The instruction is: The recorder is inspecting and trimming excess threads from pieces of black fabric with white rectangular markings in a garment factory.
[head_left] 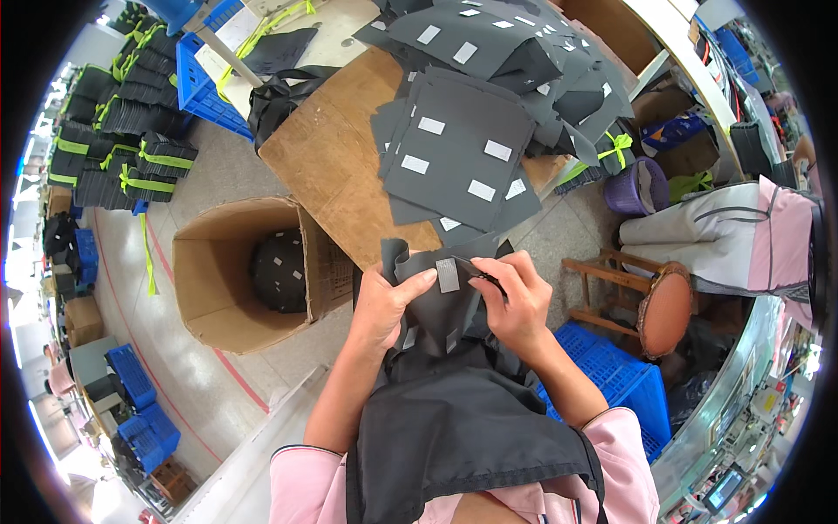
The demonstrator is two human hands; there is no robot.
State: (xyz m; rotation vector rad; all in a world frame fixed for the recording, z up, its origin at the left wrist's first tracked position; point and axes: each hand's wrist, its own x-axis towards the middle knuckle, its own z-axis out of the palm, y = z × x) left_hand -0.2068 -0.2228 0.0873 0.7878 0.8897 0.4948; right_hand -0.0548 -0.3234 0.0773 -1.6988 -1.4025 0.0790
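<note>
A wooden table (336, 166) is seen from above, its far end heaped with grey sheets (458, 153) dotted with small white patches. To its left an open cardboard box (214, 293) is stood on the floor, a dark rounded piece with white patches lying inside. Blue crates (615, 384) are set at the lower right beside a round wooden stool (665, 310), and bundles (131, 140) tied with green straps are stacked at upper left. At the table's near edge a grey piece (436, 306) is held over a dark apron. It is gripped by the left hand (384, 306), whose thumb is pressed beside a white patch (447, 275). The right hand (515, 301) is closed, its fingertips pinched on the piece's upper edge just right of the patch.
</note>
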